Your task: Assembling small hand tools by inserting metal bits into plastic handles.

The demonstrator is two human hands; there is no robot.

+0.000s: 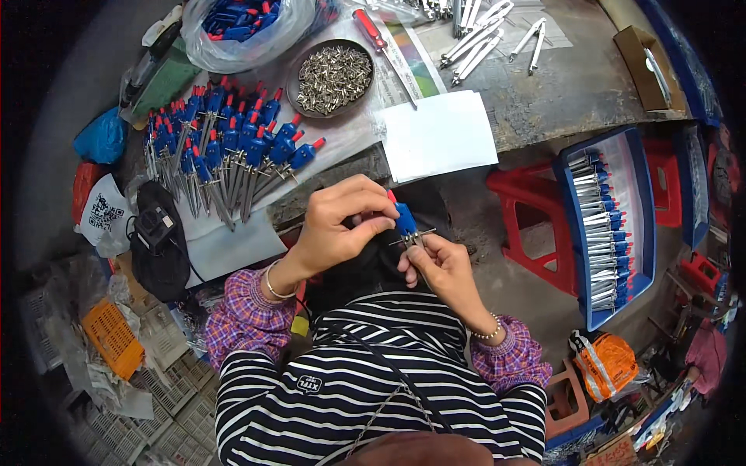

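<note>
Over my lap, my right hand grips a drawing compass by its metal legs, thumb and fingers closed round them. The compass has a blue plastic head with a red tip pointing up, and a thin metal rod crosses below the head. My left hand is closed in a pinch, its thumb and forefinger right beside the blue head. What sits between those fingertips, if anything, is hidden. To the left on the table lies a heap of similar blue-headed compasses. A dark bowl of small metal pieces stands behind it.
White paper lies at the table's front edge, below a red-handled screwdriver. Metal compass legs lie at the back. A blue tray of compasses rests on a red stool to the right. A plastic bag holds blue parts.
</note>
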